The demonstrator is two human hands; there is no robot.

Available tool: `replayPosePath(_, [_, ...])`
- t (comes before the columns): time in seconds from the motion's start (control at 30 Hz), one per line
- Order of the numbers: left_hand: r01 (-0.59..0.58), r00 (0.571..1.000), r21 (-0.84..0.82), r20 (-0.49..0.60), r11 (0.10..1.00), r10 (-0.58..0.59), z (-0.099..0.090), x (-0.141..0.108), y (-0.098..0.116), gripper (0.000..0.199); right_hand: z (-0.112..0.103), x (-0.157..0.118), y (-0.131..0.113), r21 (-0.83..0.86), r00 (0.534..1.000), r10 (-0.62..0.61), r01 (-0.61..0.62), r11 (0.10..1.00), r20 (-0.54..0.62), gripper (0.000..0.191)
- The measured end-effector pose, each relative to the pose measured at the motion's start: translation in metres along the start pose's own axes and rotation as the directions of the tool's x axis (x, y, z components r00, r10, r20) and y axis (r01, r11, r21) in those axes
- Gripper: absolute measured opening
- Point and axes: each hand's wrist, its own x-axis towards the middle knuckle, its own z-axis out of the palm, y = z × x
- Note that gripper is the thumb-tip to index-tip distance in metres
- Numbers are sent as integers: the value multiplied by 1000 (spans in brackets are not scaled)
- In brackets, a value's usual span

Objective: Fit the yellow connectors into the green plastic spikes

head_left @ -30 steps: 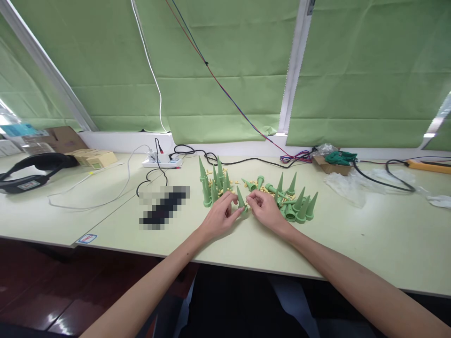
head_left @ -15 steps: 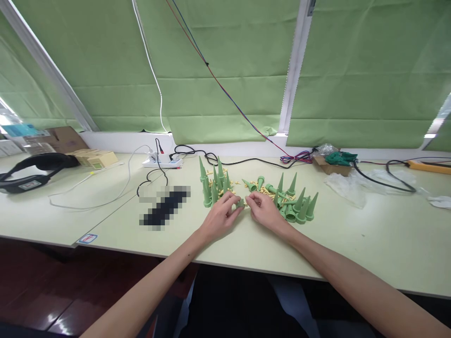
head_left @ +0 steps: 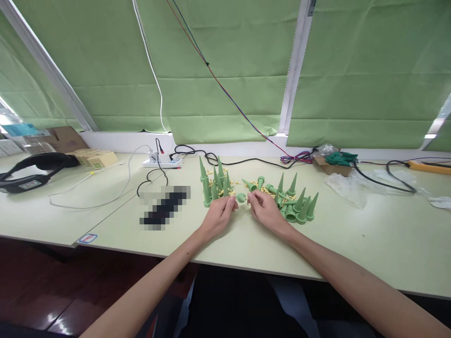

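Between my hands a round green piece [head_left: 241, 197] shows, its underlying shape too small to make out. My left hand [head_left: 220, 213] is closed just left of it, with something I cannot make out at the fingertips. Pinched fingers of my right hand [head_left: 262, 210] are right of the piece, near a tiny yellow bit. Several green cones [head_left: 214, 190] stand upright beyond my left hand, with small yellow pieces [head_left: 232, 182] among them. Beside my right hand are more green cones [head_left: 301, 213], some upright and some lying, mixed with yellow pieces.
A white power strip [head_left: 161, 161] with black cables lies behind on the left. A black headset [head_left: 35, 176] and yellowish boxes [head_left: 102, 159] are far left. A cardboard box [head_left: 331, 166] and clear plastic bags [head_left: 347, 188] lie at the right.
My left hand's fingers have drawn back and closed, and the green piece between the hands is more exposed. My right hand has shifted slightly.
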Motion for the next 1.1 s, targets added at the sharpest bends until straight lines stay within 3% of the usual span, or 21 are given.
replayPosePath(0.13, [61, 997, -61, 60, 996, -57, -1, 0, 1, 55, -1, -2, -4, 39, 996, -59, 56, 998, 63, 32])
replayPosePath(0.53, [-37, 998, 69, 57, 997, 33, -1, 0, 4, 34, -2, -2, -2, 34, 996, -46, 44, 998, 74, 37])
replayPosePath(0.87, [-93, 996, 28, 15, 995, 93, 0, -2, 2, 24, 0, -1, -5, 320, 985, 71, -119, 940, 159, 43])
replayPosePath(1.1, [-130, 991, 71, 9, 989, 130, 0, -2, 1, 19, 0, -1, -9, 334, 982, 114, -160, 929, 153, 43])
